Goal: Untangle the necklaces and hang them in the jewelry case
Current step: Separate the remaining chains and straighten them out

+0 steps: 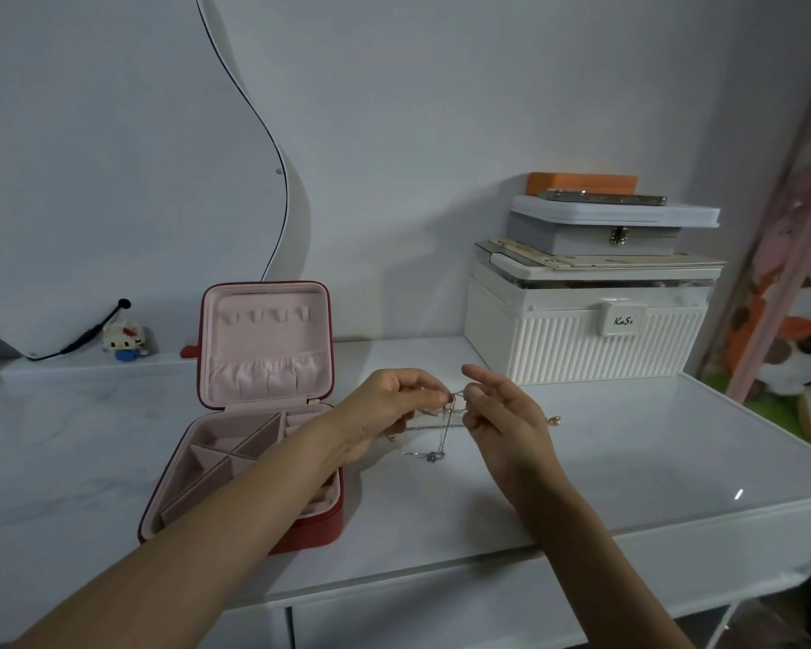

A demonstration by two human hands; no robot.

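Thin silver necklaces (443, 426) hang in a tangle between my two hands, a little above the white tabletop. My left hand (389, 405) pinches the chains at the knot. My right hand (502, 414) pinches the same knot from the other side, forefinger raised. Loose strands and a small pendant (434, 456) trail onto the table below. A rose-coloured end piece (555, 419) shows past my right hand. The red jewelry case (254, 414) stands open to the left, its pink lid upright with a row of hooks (272, 315) and a gathered pocket. My left forearm crosses over its divided tray.
A ribbed white storage box (581, 330) with smaller boxes stacked on it stands at the back right. A curved mirror (113, 156) leans at the back left, with a small toy figure (125, 341) and a black cable at its foot. The table's front edge (441, 569) is near me.
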